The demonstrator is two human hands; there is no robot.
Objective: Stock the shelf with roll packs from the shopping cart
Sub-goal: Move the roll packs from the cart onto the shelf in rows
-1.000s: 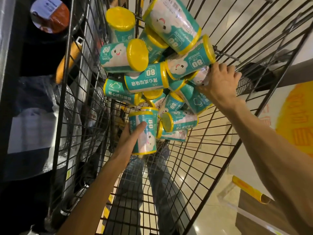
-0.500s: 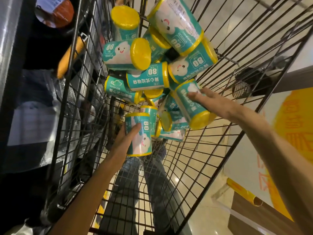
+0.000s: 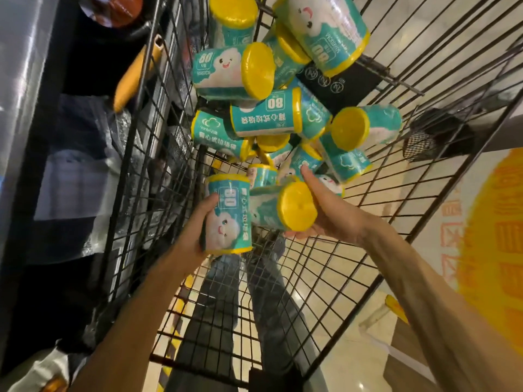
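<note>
Both hands are down in the black wire shopping cart (image 3: 376,190), and each now has a pack. The left hand (image 3: 198,230), in the lower middle of the frame, wraps its grip round an upright teal roll pack with yellow rims and a cloud face (image 3: 227,213). The right hand (image 3: 325,213), which a moment ago was only reaching into the heap, has drawn out a second teal pack with a yellow end cap (image 3: 283,206) and cradles it on its side, fingers curled under it, just right of the first. The remaining heap of teal-and-yellow packs (image 3: 266,114) lies jumbled in the upper middle. With two packs in hand, I would judge the lift towards the shelf comes next; no shelf face shows clearly here.
</note>
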